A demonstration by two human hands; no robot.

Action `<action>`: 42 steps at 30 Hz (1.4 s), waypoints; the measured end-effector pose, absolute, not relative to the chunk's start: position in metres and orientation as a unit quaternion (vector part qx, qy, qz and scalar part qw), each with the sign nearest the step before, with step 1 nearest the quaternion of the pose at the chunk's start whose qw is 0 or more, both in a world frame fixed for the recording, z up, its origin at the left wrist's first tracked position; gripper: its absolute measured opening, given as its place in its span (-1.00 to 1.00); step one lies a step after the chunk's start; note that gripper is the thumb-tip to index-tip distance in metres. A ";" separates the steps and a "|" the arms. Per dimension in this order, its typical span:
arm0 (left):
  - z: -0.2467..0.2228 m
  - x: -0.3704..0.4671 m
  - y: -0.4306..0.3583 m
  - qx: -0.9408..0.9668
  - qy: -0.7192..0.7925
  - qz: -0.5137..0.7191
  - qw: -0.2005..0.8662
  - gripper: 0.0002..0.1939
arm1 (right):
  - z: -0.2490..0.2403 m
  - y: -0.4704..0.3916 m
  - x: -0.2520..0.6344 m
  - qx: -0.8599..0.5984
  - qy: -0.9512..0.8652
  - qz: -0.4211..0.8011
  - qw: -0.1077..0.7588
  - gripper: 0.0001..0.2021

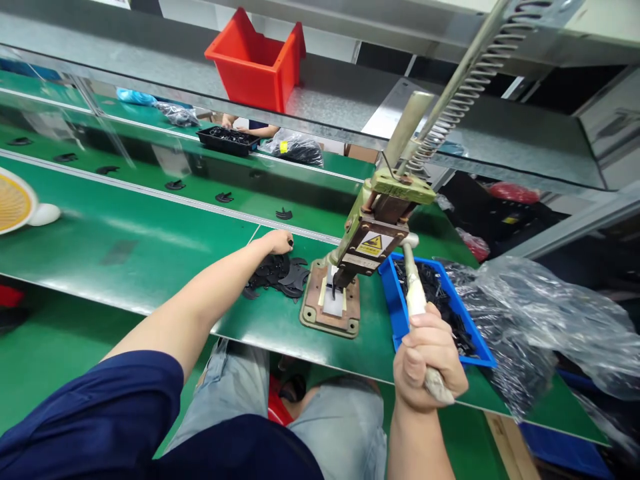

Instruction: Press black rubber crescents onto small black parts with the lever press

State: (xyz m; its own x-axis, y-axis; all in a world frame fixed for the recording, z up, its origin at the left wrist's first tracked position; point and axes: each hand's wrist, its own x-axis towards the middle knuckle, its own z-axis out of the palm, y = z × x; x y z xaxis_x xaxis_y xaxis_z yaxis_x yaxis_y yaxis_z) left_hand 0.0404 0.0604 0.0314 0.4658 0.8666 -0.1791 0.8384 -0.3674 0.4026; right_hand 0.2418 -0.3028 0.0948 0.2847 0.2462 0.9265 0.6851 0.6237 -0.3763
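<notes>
My right hand is wrapped round the pale lever of a green hand press. Under its ram, a small dark part rests on the metal plate of the press base. To the left of the press, my left hand is closed above the far edge of a pile of black curved parts. Something small and dark shows at its fingertips, too small to make out.
A blue bin of black parts stands right of the press, beside clear plastic bags. Black parts lie spaced along the belt behind. A red bin sits on the shelf above. Another person's hands are across the belt.
</notes>
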 end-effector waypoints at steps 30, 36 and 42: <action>0.005 0.083 -0.070 0.655 0.391 0.149 0.629 -0.60 | 0.099 -0.301 0.235 -0.409 -0.572 -0.166 0.692 -0.78; 0.010 0.086 -0.066 0.648 0.411 0.092 0.635 -0.67 | 0.093 -0.299 0.235 -0.395 -0.556 -0.170 0.711 -0.75; 0.016 0.089 -0.069 0.560 0.450 0.038 0.695 -0.67 | 0.113 -0.290 0.230 -0.386 -0.543 -0.199 0.719 -0.71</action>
